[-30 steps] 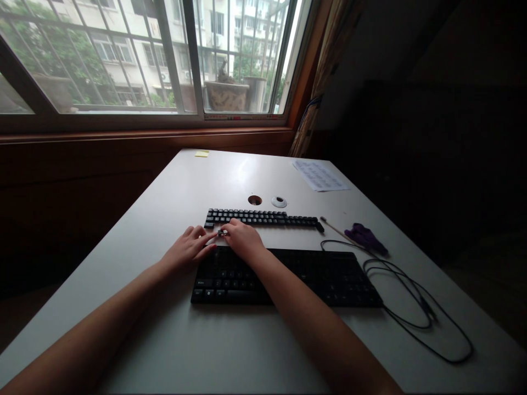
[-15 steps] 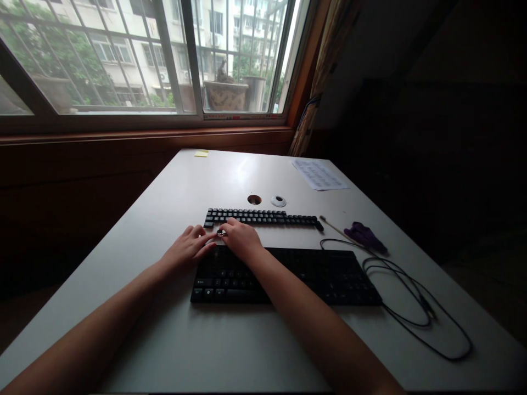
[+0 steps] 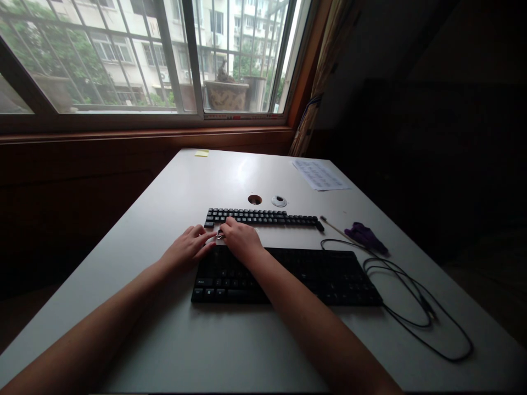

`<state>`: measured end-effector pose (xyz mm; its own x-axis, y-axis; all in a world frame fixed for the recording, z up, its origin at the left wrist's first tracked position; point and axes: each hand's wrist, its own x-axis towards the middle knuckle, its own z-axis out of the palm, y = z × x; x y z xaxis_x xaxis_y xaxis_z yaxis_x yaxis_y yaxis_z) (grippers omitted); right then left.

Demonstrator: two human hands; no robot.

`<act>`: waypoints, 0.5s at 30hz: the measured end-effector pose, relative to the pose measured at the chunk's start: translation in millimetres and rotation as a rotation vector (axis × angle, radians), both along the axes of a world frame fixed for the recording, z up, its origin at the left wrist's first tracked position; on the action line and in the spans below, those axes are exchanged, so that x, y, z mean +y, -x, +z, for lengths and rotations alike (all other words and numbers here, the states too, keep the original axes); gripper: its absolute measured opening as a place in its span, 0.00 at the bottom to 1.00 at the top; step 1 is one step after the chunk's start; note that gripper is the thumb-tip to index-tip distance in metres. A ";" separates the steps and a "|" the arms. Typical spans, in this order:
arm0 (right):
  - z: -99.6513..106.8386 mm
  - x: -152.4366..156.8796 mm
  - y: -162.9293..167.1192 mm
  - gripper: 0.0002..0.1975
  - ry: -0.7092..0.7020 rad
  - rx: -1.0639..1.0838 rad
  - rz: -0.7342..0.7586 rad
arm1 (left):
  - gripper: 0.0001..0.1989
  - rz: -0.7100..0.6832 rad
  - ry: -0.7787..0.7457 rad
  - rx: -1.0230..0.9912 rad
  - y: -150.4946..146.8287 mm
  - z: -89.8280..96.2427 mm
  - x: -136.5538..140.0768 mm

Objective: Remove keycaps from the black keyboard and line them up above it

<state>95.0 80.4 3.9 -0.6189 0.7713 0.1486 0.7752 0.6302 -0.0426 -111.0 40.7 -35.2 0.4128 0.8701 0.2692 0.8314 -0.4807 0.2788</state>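
Above the left end of the black keyboard [image 3: 313, 277], my two hands meet at a small dark keycap [image 3: 219, 232] with a shiny bent metal wire on it. My right hand [image 3: 242, 238] pinches the keycap from the right, its fingers partly hiding it. From the left, my left hand [image 3: 189, 242] has its index fingertip on the wire side, thumb just below and the other fingers curled. Behind the hands, loose black keycaps [image 3: 263, 217] lie in rows on the white table. My right forearm crosses over the keyboard and covers part of it.
On the right lie a thin cotton swab or brush [image 3: 323, 219], a crumpled purple cloth [image 3: 365, 237] and the coiled black cable [image 3: 411, 323]. Farther back are a round table hole [image 3: 254, 199], its ring cover [image 3: 279, 201], printed sheets [image 3: 321, 175] and yellow sticky notes [image 3: 201, 153].
The keycap has turned slightly between my fingers, and its wire now shows a little differently. Both hands stay in nearly the same place.
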 end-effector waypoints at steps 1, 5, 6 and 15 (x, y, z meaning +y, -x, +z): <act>0.2 -0.1 0.3 0.11 0.005 -0.005 -0.002 | 0.21 0.001 0.006 0.003 0.2 -0.5 0.2; 0.7 -0.2 -0.9 0.12 0.028 0.009 -0.017 | 0.21 0.011 0.027 -0.007 1.1 -0.4 0.5; 1.0 -0.3 -1.9 0.13 0.032 0.023 -0.023 | 0.20 0.013 0.034 -0.010 1.3 0.2 0.3; 5.7 -1.6 -13.3 0.15 0.051 0.097 -0.004 | 0.20 0.007 0.078 -0.061 3.7 7.9 -4.1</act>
<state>108.3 78.8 9.7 -0.6008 0.7817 0.1676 0.7682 0.6225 -0.1495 -114.7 36.6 -27.3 0.3912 0.8923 0.2254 0.8151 -0.4497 0.3653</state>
